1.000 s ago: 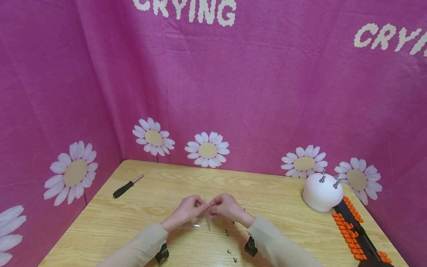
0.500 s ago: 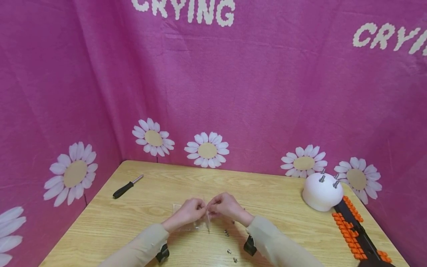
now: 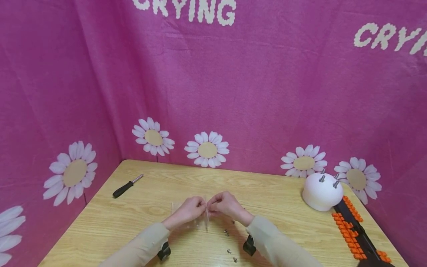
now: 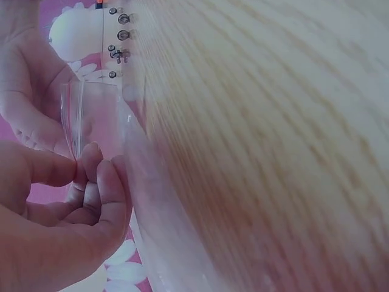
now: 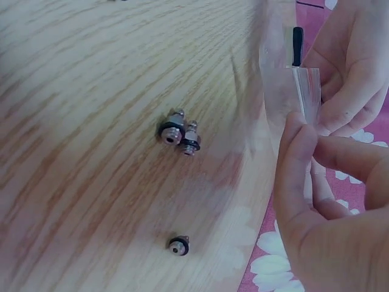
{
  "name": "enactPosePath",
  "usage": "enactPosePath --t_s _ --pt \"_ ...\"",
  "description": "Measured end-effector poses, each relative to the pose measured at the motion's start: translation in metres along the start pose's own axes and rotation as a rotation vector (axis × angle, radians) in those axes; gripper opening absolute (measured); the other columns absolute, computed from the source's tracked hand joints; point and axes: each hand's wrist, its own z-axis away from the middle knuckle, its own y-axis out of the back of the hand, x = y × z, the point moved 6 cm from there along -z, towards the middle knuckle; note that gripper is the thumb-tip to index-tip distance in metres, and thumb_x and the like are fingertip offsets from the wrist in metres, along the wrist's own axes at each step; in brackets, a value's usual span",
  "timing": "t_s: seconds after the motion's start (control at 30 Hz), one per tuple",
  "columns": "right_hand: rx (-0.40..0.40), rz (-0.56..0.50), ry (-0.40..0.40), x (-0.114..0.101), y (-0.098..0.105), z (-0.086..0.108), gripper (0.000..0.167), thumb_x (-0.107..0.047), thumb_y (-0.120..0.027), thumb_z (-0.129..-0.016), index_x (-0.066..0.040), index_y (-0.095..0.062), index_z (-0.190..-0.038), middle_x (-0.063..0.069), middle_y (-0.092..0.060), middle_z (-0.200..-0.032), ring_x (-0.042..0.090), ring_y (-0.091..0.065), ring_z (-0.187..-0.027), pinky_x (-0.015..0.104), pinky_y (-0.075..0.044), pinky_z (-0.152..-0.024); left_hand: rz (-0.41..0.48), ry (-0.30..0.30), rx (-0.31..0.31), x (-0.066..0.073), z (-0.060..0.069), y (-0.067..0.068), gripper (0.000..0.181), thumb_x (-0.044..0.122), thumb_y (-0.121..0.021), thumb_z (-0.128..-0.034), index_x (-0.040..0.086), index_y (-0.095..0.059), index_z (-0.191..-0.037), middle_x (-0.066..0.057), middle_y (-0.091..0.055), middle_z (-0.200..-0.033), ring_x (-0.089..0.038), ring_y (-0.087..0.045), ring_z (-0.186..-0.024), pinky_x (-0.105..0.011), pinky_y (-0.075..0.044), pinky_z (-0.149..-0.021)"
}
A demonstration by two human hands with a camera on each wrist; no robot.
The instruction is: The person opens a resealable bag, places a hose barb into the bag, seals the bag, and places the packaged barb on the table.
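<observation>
Between my hands a small clear zip-seal plastic bag (image 3: 206, 221) hangs upright over the table. The left hand (image 3: 189, 210) pinches its upper edge by the zip strip, which shows a red line in the left wrist view. On the other side, my right hand (image 3: 227, 206) pinches the same edge between thumb and fingers. More clear plastic (image 3: 181, 222) lies beneath the left hand, its shape hard to make out. Several small metal screws with dark rings lie on the table near the right hand, among them a pair (image 5: 181, 135) and a single screw (image 5: 179, 245).
A black-handled screwdriver (image 3: 123, 189) lies at the left of the wooden table (image 3: 160, 178). At the right stands a white rounded piece (image 3: 321, 194) with several bolts sticking up, beside a black bar (image 3: 350, 218) lined with orange clips. A pink flowered cloth hangs behind.
My left fingers have drawn back slightly to the left from the right fingertips. The bag remains between both hands, and the things on the table have not moved.
</observation>
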Motion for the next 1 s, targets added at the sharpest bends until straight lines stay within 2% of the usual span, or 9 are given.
enactPosePath --t_s 0.2,0.5,0.7,0.87,1.0 --pt "-0.023 -0.028 -0.017 0.001 -0.001 -0.001 0.013 0.0 -0.064 -0.089 0.008 -0.072 -0.095 0.013 -0.074 -0.087 0.009 -0.068 -0.067 0.025 -0.061 -0.068 -0.008 -0.028 -0.023 0.001 0.0 -0.001 0.018 0.01 -0.051 -0.0999 0.001 -0.058 -0.086 0.001 -0.049 -0.071 -0.012 -0.045 -0.063 -0.021 -0.037 -0.054" --pt "-0.049 -0.022 -0.011 0.001 0.001 -0.001 0.013 0.001 -0.063 -0.088 0.008 -0.072 -0.094 0.012 -0.074 -0.085 0.009 -0.068 -0.068 0.026 -0.061 -0.068 -0.019 -0.034 -0.06 0.001 0.0 -0.002 0.019 0.011 -0.049 -0.101 0.003 -0.056 -0.085 0.001 -0.047 -0.071 -0.013 -0.044 -0.064 -0.022 -0.036 -0.056" --pt "-0.025 0.0 -0.011 0.001 0.008 0.002 0.014 -0.001 -0.065 -0.088 0.009 -0.072 -0.094 0.012 -0.074 -0.085 0.009 -0.067 -0.067 0.029 -0.062 -0.069 -0.025 -0.043 -0.042 0.001 0.002 0.002 0.019 0.011 -0.05 -0.1003 0.004 -0.055 -0.083 0.002 -0.047 -0.072 -0.012 -0.046 -0.068 -0.021 -0.037 -0.06" --pt "-0.011 0.022 -0.01 -0.001 0.012 0.003 0.013 -0.002 -0.065 -0.089 0.008 -0.071 -0.094 0.011 -0.073 -0.083 0.01 -0.069 -0.066 0.03 -0.062 -0.07 -0.038 -0.073 -0.025 0.005 0.003 0.009 0.019 0.011 -0.05 -0.0977 0.003 -0.056 -0.082 0.001 -0.046 -0.073 -0.013 -0.046 -0.069 -0.022 -0.038 -0.061" --pt "0.027 0.086 0.015 -0.003 0.017 0.002 0.01 -0.004 -0.067 -0.087 0.004 -0.072 -0.09 0.008 -0.074 -0.081 0.012 -0.07 -0.067 0.03 -0.061 -0.069 -0.04 -0.039 -0.026 0.003 0.003 0.014 0.018 0.012 -0.047 -0.0976 0.005 -0.053 -0.082 0.001 -0.044 -0.072 -0.012 -0.044 -0.067 -0.022 -0.036 -0.059"
